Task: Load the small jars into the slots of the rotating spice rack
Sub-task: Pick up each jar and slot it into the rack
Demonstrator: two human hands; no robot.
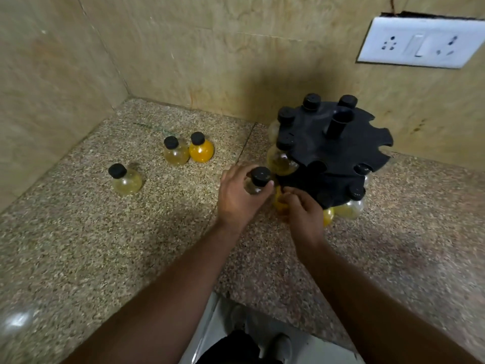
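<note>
A black two-tier spice rack (338, 143) stands on the granite counter by the back wall, with several black-capped round jars hanging in its slots. My left hand (240, 195) is shut on a clear black-capped jar (258, 179), held upright just left of the lower tier. My right hand (301, 211) touches a yellow jar (278, 202) at the lower tier's front edge; whether it grips it is unclear. Three loose jars stand on the counter to the left: a pale one (126, 179), another pale one (175, 151) and an orange one (200, 148).
The speckled granite counter (105, 245) fills a corner between two beige tiled walls. A white socket plate (420, 42) sits on the back wall at the upper right. The counter's front edge runs along the bottom, with floor and a shoe below.
</note>
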